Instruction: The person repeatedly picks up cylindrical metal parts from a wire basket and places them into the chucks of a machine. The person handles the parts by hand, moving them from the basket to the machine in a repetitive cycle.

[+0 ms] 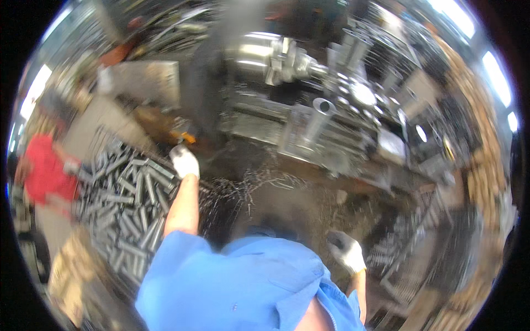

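Note:
My left hand (185, 162), in a white work glove with darkened fingers, reaches forward beside a heap of cut metal tubes (132, 182). An orange item (188, 137) lies just beyond its fingertips. Blur hides whether the fingers touch or grip anything. Low at my right side hangs my right hand (347, 250), gloved the same way, apart from the machine. Its fingers are dark and smeared, so their closure is unclear. In front of me is a metalworking lathe with a shiny chuck (287, 60). One metal tube (319, 120) stands upright on the machine's flat plate (290, 140).
Curly metal chips (248, 186) litter the area below the lathe. A person in a red shirt (47, 169) is beyond the tube heap at left. More metal parts (360, 93) crowd the lathe's right side. A grated rack (414, 265) is at lower right.

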`<control>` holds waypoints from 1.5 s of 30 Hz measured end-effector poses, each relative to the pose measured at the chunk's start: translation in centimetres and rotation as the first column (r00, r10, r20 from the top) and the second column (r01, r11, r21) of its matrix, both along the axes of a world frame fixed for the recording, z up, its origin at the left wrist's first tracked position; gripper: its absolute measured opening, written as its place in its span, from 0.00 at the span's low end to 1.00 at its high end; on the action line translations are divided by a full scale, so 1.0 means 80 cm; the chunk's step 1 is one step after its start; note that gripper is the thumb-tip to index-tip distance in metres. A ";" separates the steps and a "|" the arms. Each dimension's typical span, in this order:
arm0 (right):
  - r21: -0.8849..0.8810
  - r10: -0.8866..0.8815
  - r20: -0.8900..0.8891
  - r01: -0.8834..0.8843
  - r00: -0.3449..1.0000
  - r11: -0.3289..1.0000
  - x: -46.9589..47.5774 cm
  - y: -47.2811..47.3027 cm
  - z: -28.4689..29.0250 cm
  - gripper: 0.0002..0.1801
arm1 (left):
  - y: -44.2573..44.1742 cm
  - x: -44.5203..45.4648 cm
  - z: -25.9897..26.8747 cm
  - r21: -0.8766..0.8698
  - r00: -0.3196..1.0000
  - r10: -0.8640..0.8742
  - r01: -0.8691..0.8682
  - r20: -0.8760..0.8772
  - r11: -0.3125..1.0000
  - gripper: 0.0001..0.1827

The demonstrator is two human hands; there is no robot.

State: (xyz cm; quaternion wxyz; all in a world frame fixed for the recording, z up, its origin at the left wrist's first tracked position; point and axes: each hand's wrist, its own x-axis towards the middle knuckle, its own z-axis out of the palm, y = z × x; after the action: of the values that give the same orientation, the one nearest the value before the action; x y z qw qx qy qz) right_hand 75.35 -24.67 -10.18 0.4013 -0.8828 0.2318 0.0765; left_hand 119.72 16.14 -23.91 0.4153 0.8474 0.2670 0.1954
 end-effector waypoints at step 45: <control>-0.019 0.225 -0.302 -0.242 0.927 0.970 0.699 -0.342 0.069 0.28 | -0.063 -0.235 -0.230 -0.398 0.727 -0.436 0.240 -0.530 0.885 0.27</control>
State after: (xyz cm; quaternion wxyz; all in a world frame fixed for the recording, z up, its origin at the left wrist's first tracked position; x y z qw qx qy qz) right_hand 131.25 -52.01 -4.67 0.3251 -0.8934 0.1849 0.2489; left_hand 100.91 11.12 -42.35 0.4608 0.8250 0.2513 -0.2095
